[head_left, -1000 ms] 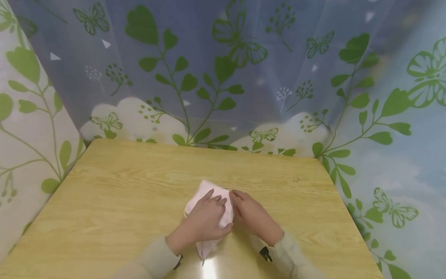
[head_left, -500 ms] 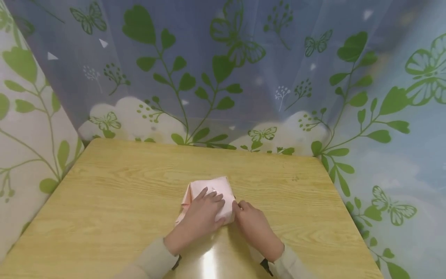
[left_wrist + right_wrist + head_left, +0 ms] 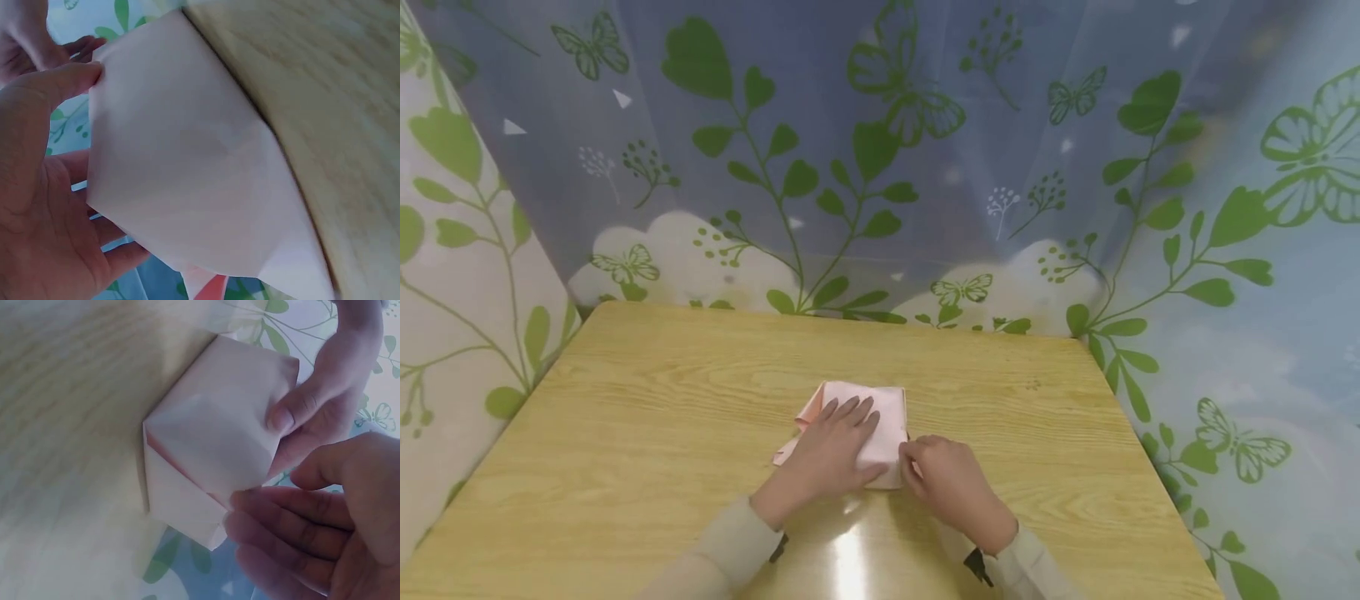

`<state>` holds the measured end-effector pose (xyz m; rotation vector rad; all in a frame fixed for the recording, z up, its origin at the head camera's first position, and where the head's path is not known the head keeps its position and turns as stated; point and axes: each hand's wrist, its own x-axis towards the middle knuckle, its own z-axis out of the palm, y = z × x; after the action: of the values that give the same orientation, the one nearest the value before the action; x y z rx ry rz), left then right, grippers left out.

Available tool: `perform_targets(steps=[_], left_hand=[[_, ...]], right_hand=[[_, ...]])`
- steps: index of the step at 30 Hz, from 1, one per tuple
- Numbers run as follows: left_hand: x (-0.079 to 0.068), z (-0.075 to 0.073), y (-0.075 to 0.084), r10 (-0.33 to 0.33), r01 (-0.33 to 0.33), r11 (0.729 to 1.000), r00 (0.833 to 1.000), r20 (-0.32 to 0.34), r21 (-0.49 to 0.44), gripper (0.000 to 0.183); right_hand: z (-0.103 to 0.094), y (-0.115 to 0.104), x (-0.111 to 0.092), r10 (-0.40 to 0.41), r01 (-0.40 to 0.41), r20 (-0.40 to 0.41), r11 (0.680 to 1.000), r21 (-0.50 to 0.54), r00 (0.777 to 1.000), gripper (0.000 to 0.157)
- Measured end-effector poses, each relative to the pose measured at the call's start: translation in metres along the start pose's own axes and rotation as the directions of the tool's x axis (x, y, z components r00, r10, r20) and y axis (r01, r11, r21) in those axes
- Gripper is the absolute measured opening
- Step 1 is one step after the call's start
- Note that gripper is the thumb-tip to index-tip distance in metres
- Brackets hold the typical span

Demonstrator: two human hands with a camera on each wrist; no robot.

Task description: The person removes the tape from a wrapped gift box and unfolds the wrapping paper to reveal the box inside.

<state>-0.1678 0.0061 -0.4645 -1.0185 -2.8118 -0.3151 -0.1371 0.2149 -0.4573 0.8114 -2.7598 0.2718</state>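
A pale pink paper packet [image 3: 889, 421], boxy with creased edges, lies on the wooden table before me. My left hand [image 3: 827, 450] rests spread across its top, fingers straight, while its thumb [image 3: 284, 419] presses the near side in the right wrist view. Loose folded paper [image 3: 808, 412] with a darker pink inside sticks out at the packet's left end. At the right end is my right hand [image 3: 955, 483], its fingertips [image 3: 240, 500] touching the paper's edge with the thumb held apart. A slanting flap [image 3: 181, 481] shows a narrow darker pink gap along its fold.
The wood-grain table [image 3: 700, 358] stretches out around the packet. Cloth curtains [image 3: 820, 167] printed with green leaves and butterflies hang along its back and both sides. Glare [image 3: 850, 558] shines on the tabletop near the front edge.
The packet has turned clockwise, so its loose end has swung from the near side round to the left. My left fingers have spread flatter over it; my right hand stays at its right edge.
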Motion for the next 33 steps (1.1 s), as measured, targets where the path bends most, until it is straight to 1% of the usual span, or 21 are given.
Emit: perform_targets(steps=[5,8,11,15,21,27,30,33], left_hand=[[0.0,0.002,-0.005,0.014,-0.014,1.0,1.0,0.001,-0.015,0.072],[0.0,0.002,-0.006,0.019,-0.019,1.0,1.0,-0.005,-0.006,0.071],[0.0,0.001,-0.006,0.022,-0.021,1.0,1.0,0.002,-0.013,0.071],[-0.001,0.001,-0.005,0.021,-0.021,0.999,1.0,0.003,-0.034,0.072],[-0.001,0.005,-0.005,0.01,-0.011,1.0,1.0,-0.025,-0.027,0.072],[-0.004,0.009,-0.004,0.007,-0.01,0.996,1.0,-0.027,-0.092,0.072],[-0.005,0.011,-0.004,0.014,-0.02,0.995,0.998,-0.058,-0.102,0.071],[-0.005,0.011,-0.005,0.013,-0.021,0.995,0.996,-0.086,-0.095,0.071]], right_hand=[[0.003,0.008,0.015,0.095,-0.094,-0.013,0.991,0.091,0.995,0.021],[0.008,0.013,0.026,0.159,-0.159,0.012,0.977,0.139,0.987,0.03],[0.016,0.018,0.034,0.218,-0.223,0.048,0.963,0.15,0.975,0.038],[0.025,0.021,0.04,0.269,-0.277,0.07,0.951,0.141,0.96,0.044],[0.033,0.025,0.043,0.28,-0.28,0.022,0.948,0.153,0.96,0.041],[0.036,0.027,0.041,0.292,-0.292,0.024,0.945,0.151,0.956,0.042],[0.037,0.027,0.04,0.297,-0.296,0.017,0.943,0.148,0.955,0.041],[0.036,0.026,0.039,0.287,-0.286,0.017,0.947,0.147,0.958,0.039]])
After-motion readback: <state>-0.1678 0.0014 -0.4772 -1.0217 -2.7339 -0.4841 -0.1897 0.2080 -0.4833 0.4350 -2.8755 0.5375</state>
